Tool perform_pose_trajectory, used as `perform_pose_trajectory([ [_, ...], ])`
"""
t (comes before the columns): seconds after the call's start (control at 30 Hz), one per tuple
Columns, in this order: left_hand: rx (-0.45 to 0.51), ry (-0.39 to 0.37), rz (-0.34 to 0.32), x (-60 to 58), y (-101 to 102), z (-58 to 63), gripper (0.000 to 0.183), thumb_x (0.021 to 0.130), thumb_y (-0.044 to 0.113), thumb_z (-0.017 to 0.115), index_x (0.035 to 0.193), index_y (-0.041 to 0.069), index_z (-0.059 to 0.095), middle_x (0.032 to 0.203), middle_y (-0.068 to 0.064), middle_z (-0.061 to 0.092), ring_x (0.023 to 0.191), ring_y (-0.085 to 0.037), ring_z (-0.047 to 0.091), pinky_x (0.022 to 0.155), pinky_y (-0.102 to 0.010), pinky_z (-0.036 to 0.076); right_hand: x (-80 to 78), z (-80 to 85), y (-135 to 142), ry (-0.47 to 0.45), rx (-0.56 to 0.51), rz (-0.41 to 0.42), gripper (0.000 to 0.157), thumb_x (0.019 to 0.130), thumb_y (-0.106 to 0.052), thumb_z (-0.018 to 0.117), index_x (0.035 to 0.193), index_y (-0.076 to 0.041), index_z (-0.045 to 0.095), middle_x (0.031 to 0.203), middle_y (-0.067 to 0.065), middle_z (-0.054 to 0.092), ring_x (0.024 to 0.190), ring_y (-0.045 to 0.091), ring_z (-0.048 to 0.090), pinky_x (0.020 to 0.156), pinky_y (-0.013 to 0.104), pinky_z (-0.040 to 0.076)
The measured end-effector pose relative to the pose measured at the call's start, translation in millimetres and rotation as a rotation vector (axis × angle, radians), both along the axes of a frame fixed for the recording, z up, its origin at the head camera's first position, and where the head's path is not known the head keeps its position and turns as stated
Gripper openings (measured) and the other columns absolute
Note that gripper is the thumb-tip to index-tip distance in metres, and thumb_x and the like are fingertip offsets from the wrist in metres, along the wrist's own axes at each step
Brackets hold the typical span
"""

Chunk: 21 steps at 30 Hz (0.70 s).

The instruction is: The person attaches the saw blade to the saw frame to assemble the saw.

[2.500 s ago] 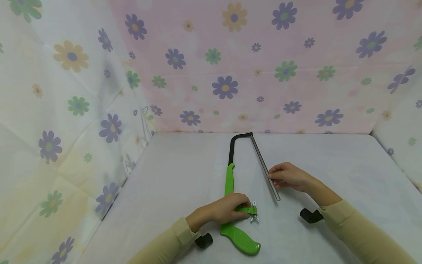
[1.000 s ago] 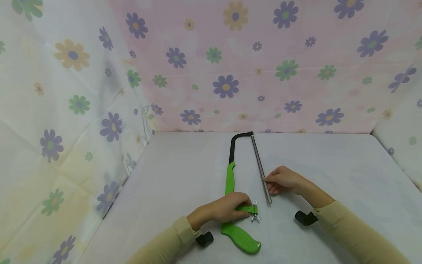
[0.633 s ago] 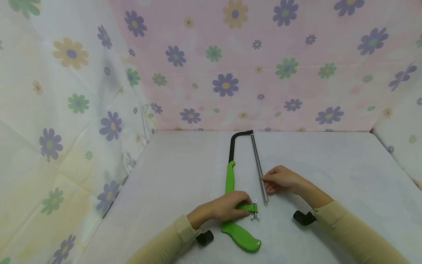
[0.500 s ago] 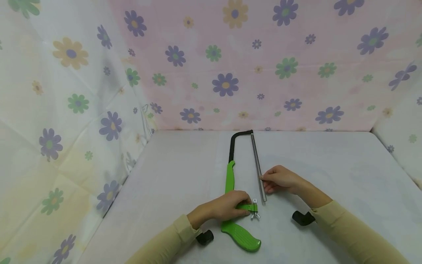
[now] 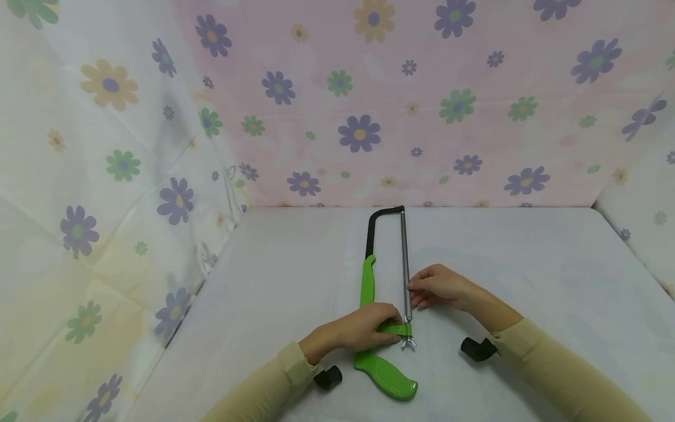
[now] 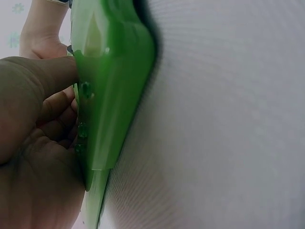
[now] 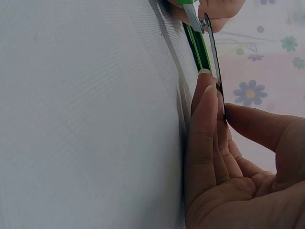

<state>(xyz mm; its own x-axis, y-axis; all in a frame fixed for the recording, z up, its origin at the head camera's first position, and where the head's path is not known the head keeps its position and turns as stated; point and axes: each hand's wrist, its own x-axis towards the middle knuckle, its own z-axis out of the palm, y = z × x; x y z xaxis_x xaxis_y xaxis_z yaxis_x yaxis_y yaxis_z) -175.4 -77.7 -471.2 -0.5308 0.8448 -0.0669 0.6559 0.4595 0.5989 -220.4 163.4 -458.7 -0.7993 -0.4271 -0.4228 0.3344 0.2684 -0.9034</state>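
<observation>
A hacksaw with a green handle (image 5: 387, 378) and a black front frame (image 5: 371, 234) lies on the white table. My left hand (image 5: 364, 331) grips the green frame, its fingers curled over the short arm that bears the wing nut (image 5: 408, 343). My right hand (image 5: 443, 287) pinches the thin grey hacksaw blade (image 5: 405, 252) between thumb and fingers. The blade's far end meets the black frame's tip, and its near end overlaps the metal pin at the green arm. In the right wrist view the blade (image 7: 214, 52) stands on edge, its end right at the pin (image 7: 204, 21).
White cloth covers the table (image 5: 285, 264). Behind it hangs a pink flowered curtain (image 5: 316, 105), with a white flowered curtain (image 5: 105, 234) along the left. Black wrist-worn pieces (image 5: 328, 379) sit below both sleeves.
My right hand has swung the blade's near end leftward, from apart on the right to the pin at the green arm. The left hand keeps its grip on the frame.
</observation>
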Motion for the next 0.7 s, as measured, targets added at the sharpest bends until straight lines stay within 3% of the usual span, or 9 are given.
perform_pose_trajectory([
  [0.37,-0.011,-0.016,0.007,0.4,0.8,2.9,0.019,0.102,0.023,0.067,0.116,0.011,0.067,0.105,0.009,0.064,0.093,0.002,0.054,0.084,-0.015,0.046,1.1,0.8,-0.8,-0.006,-0.004,0.01,0.02,0.101,-0.006,0.061,0.112,0.01,0.063,0.086,0.012,0.072,0.075,0.016,0.071,0.069,0.029,0.059],
  [0.7,-0.013,-0.018,0.018,1.5,0.7,3.3,0.018,0.101,0.022,0.068,0.115,0.011,0.067,0.103,0.01,0.063,0.092,0.001,0.054,0.083,-0.015,0.046,6.4,2.2,0.5,0.13,0.074,0.065,0.021,0.099,-0.01,0.065,0.108,0.009,0.066,0.084,0.01,0.073,0.071,0.016,0.07,0.06,0.027,0.054],
])
